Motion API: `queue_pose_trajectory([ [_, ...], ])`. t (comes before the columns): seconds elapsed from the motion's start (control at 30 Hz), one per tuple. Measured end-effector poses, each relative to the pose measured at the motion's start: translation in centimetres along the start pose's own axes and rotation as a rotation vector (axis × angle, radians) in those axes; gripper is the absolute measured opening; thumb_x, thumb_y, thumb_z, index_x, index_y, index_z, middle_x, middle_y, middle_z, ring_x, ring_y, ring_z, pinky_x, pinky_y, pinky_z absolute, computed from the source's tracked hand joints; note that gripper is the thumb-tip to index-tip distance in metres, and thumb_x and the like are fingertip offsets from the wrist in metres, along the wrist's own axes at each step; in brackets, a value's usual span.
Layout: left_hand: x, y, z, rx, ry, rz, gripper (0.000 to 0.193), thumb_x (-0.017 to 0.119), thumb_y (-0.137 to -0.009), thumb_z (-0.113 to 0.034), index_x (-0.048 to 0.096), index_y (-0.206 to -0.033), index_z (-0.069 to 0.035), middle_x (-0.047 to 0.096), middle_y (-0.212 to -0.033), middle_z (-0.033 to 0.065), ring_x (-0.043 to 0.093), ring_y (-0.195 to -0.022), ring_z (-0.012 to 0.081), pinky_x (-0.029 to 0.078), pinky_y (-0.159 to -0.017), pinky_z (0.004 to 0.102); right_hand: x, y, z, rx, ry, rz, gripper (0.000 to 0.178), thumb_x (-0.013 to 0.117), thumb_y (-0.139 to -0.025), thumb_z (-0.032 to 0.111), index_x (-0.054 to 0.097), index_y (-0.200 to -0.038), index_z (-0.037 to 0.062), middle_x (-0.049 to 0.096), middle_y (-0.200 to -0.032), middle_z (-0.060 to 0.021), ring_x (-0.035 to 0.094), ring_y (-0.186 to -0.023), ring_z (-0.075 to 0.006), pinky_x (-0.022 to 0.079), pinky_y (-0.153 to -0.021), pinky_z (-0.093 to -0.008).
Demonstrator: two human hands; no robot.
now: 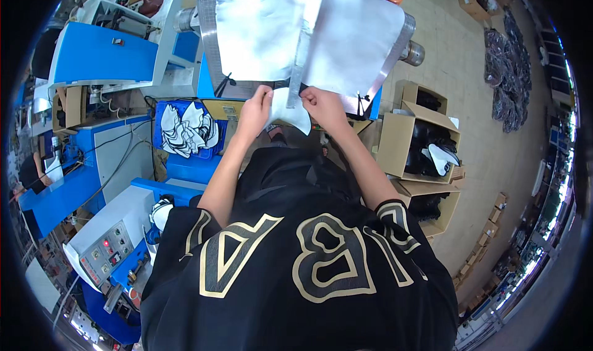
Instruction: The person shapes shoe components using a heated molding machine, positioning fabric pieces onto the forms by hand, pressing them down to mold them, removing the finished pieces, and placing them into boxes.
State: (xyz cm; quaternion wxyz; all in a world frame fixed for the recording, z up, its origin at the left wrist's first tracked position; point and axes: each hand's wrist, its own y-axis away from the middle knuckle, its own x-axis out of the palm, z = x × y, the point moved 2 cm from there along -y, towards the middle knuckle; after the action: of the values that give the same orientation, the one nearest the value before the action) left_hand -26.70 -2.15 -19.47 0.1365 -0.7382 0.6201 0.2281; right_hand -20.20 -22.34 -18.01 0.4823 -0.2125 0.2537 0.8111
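A curved white piece, thin and flexible-looking, spans between my hands at the front edge of the machine. My left hand pinches its left edge between thumb and fingers. At its upper right edge, my right hand is closed, fingertips pressed together beside the end of a narrow grey strip. That strip hangs down over the white piece from between two large pale sheets that cover the machine's top. What exactly lies under my right fingertips is partly hidden.
Left of me, a blue crate holds several white pieces with black edges. Cardboard boxes with black and white contents stand at right. A control panel with a red light sits at lower left, below a blue machine.
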Motion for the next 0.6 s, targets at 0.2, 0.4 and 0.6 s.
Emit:
queue_pose_trajectory([
  [0.2, -1.3, -2.9, -5.0, 0.483, -0.340, -0.248, 0.009, 0.063, -0.091, -0.014, 0.064, -0.096, -0.007, 0.064, -0.094, 0.0078, 0.060, -0.095, 0.0272, 0.041, -0.089, 0.0396, -1.8, -0.5, 4.3, 0.000, 0.096, -0.125, 0.019, 0.068, -0.078, 0.013, 0.064, -0.094, 0.0032, 0.068, -0.081, -0.0128, 0.067, -0.076, -0.0318, 0.053, -0.068, -0.0414],
  [0.4, -3.5, -10.6, -9.3, 0.628, -0.181, -0.429, 0.010, 0.061, -0.091, -0.009, 0.065, -0.100, -0.007, 0.061, -0.083, 0.0092, 0.058, -0.085, 0.0283, 0.041, -0.080, 0.0404, -7.5, -5.7, 9.4, -0.087, -0.020, -0.482, 0.016, 0.068, -0.079, 0.009, 0.064, -0.095, 0.0091, 0.063, -0.077, -0.0103, 0.063, -0.078, -0.0317, 0.050, -0.069, -0.0426],
  [0.6, -6.0, -17.6, -14.9, 0.784, -0.365, -0.321, 0.022, 0.063, -0.084, -0.003, 0.067, -0.105, -0.011, 0.065, -0.096, 0.0089, 0.059, -0.091, 0.0295, 0.042, -0.081, 0.0388, -13.9, -12.0, 12.6, -0.393, 0.454, -0.625, 0.023, 0.067, -0.080, 0.011, 0.067, -0.103, 0.0119, 0.063, -0.081, -0.0088, 0.063, -0.088, -0.0283, 0.050, -0.073, -0.0398],
])
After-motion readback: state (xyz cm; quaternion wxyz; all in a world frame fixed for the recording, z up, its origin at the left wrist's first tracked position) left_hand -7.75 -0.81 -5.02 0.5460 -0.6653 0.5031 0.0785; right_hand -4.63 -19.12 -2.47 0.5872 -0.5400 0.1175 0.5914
